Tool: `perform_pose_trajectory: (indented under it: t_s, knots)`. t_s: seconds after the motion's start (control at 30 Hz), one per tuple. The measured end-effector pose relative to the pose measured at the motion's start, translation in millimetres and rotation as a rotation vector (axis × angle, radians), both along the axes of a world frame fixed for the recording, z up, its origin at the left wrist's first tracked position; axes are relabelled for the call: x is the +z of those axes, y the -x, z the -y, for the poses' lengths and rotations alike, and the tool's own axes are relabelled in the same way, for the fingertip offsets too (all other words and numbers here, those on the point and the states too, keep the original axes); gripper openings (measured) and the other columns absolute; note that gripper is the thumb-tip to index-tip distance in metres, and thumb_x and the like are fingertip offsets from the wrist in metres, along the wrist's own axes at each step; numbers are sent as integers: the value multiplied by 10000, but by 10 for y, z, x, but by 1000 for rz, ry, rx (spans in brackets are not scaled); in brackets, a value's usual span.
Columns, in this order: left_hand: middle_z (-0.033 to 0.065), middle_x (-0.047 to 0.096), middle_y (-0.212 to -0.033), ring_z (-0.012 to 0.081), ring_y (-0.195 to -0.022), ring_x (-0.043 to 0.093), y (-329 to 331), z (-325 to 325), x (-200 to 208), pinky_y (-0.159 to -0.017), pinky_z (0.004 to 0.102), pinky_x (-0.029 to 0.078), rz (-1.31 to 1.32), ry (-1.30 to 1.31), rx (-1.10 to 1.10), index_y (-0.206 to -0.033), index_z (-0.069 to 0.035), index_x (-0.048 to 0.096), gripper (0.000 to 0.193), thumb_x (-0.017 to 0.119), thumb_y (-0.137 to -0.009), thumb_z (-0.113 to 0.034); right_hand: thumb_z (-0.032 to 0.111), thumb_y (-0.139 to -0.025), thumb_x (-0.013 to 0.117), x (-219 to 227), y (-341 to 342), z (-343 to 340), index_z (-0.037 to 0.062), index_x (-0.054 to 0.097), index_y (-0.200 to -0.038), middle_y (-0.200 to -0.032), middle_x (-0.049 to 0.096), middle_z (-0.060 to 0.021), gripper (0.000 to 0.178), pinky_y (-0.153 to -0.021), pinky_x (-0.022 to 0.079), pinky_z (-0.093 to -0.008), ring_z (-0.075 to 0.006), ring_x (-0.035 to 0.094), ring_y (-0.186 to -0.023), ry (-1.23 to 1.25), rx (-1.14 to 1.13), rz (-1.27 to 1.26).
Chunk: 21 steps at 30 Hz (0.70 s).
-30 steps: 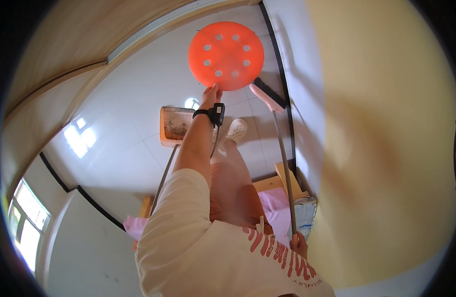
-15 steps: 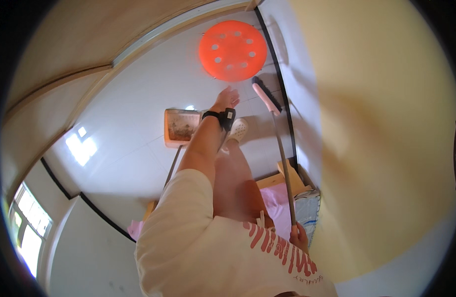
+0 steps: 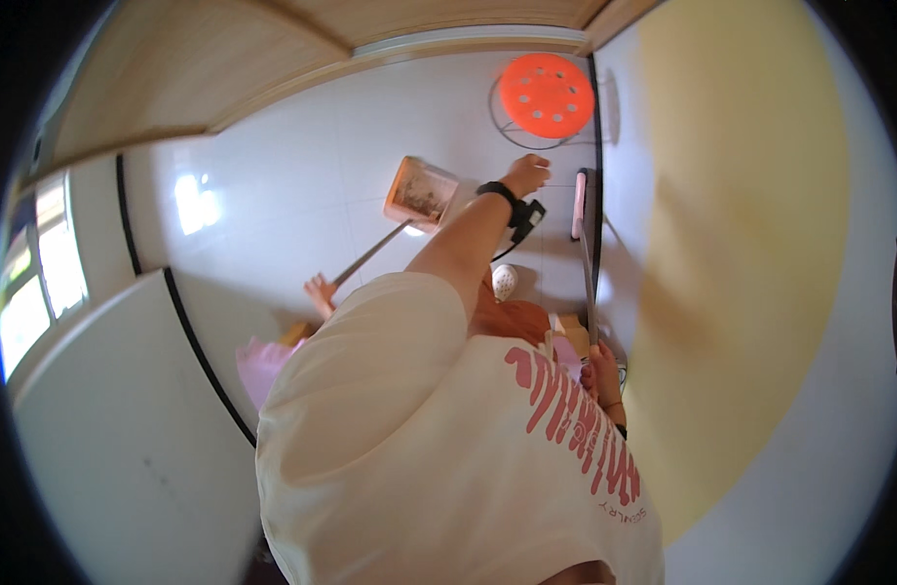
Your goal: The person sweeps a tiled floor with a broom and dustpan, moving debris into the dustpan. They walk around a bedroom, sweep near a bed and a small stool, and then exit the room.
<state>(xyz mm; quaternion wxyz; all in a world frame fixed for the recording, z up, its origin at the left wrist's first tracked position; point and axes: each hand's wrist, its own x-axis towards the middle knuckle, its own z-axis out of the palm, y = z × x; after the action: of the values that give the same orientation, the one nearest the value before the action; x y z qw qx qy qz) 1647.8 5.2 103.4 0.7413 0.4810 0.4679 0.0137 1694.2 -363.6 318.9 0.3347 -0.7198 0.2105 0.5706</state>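
Observation:
My left hand (image 3: pixel 529 175) reaches out over the floor just short of the orange round stool (image 3: pixel 548 96). It is slightly blurred, with fingers loosely bent and nothing in them; a black band with a small device circles its wrist. At the right, my right hand (image 3: pixel 604 376) grips the handle of a broom (image 3: pixel 579 205), whose pink head rests by the wall's foot. The orange dustpan (image 3: pixel 400 189), with dirt inside, is left of my left forearm. A third hand (image 3: pixel 320 292) is at its handle; its arm is hidden behind my sleeve.
A wall (image 3: pixel 741 244) with a yellow curve closes the right side, and wooden panels (image 3: pixel 273 68) run along the far side. Pink cloth (image 3: pixel 261 370) shows at the left. A cream clog (image 3: pixel 505 282) stands on the pale tiled floor (image 3: pixel 302 175).
The whole view has shifted. The dustpan is turned differently and a hand on its handle has come into sight. The broom head now lies along the wall, and my left fingers look more bent.

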Motion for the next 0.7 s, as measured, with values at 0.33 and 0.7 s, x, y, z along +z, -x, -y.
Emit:
perform_pose_trajectory:
  t_s: [0.33, 0.7]
  knots:
    - [148, 640, -949, 269, -872, 616, 796, 1275, 608, -784, 341, 483, 4, -614, -283, -1037, -29, 603, 370, 596, -727, -232, 335, -868, 502, -14, -211, 536, 170, 357, -1315, -573, 424, 5, 498, -317, 289, -184, -67, 376, -393, -102, 266, 40]
    - [137, 594, -1010, 279, -913, 559, 2623, 2015, 1237, -783, 368, 449, -302, -684, 143, -1108, -41, 548, 422, 649, -729, -199, 232, -846, 455, -365, 22, 148, 93, 413, -1139, -614, 445, -35, 328, -336, 349, -250, -121, 424, -400, -227, 482, 48]
